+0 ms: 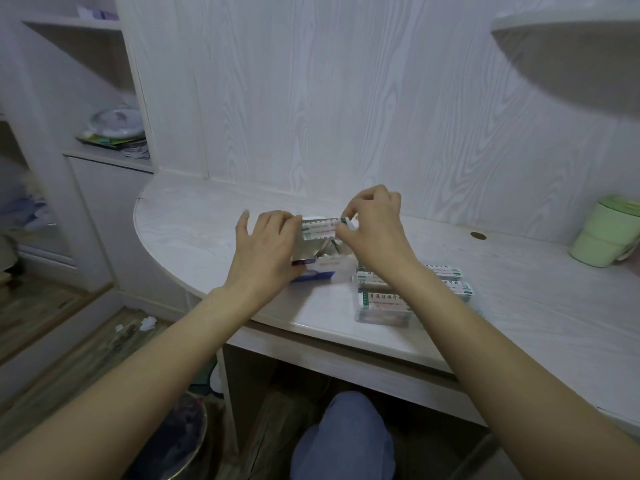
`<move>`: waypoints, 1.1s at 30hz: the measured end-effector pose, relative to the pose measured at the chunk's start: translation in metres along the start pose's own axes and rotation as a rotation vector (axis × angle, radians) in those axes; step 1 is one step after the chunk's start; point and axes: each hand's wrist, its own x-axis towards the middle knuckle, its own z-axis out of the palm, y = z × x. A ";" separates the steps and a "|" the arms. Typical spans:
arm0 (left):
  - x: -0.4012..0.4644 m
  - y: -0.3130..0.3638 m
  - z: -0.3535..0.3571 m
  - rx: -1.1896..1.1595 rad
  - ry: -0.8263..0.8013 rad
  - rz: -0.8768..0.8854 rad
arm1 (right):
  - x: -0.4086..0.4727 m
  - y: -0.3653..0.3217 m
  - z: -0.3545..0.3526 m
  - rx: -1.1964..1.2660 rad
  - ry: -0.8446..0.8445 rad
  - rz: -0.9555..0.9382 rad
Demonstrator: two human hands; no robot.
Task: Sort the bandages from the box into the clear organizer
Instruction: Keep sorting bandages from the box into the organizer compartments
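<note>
A stack of white bandage packets [319,229] with green and red print is held between both hands above the open box [320,268] on the desk. My left hand [266,247] pinches the stack's left end, with its outer fingers spread. My right hand [372,226] pinches the right end with curled fingers. The clear organizer [384,315] lies to the right of the box, partly under my right forearm, with similar packets [450,287] inside it.
A green plastic jug [604,232] stands at the desk's far right. A curved shelf [568,26] juts out above it. Shelves with clutter [114,133] are on the left. A bin [180,441] sits on the floor beside my knee [346,438].
</note>
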 end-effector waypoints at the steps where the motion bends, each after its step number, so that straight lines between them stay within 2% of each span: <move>1: 0.004 -0.002 -0.001 0.010 -0.039 -0.016 | 0.001 0.003 -0.002 0.040 0.016 0.018; 6: 0.031 -0.015 -0.004 0.003 -0.246 -0.058 | 0.007 0.018 -0.009 0.268 0.081 0.149; 10: 0.051 -0.019 -0.008 -0.020 -0.402 -0.075 | 0.007 0.025 -0.010 0.573 0.021 0.320; 13: 0.061 -0.018 -0.008 -0.076 -0.470 -0.086 | 0.007 0.032 -0.009 0.690 -0.038 0.414; 15: 0.061 -0.015 -0.007 -0.074 -0.427 -0.078 | 0.007 0.037 -0.007 0.727 -0.060 0.434; 16: 0.060 -0.010 -0.007 -0.122 -0.354 -0.066 | 0.008 0.040 -0.007 0.737 -0.068 0.436; 19: 0.055 0.017 -0.015 -0.499 -0.064 -0.056 | 0.006 0.047 -0.009 0.786 -0.090 0.416; 21: 0.055 0.034 -0.022 -0.681 -0.020 -0.056 | 0.003 0.051 -0.014 0.839 -0.116 0.372; 25: 0.055 0.055 -0.027 -0.775 -0.280 0.040 | -0.008 0.058 -0.026 0.890 -0.164 0.261; 29: 0.055 0.063 -0.023 -0.761 -0.455 0.019 | -0.015 0.064 -0.038 0.866 -0.133 0.183; 32: 0.053 0.067 -0.020 -1.015 -0.613 -0.052 | -0.018 0.069 -0.041 0.824 -0.100 0.179; 33: 0.051 0.070 -0.019 -1.103 -0.618 -0.087 | -0.018 0.070 -0.041 0.840 -0.088 0.191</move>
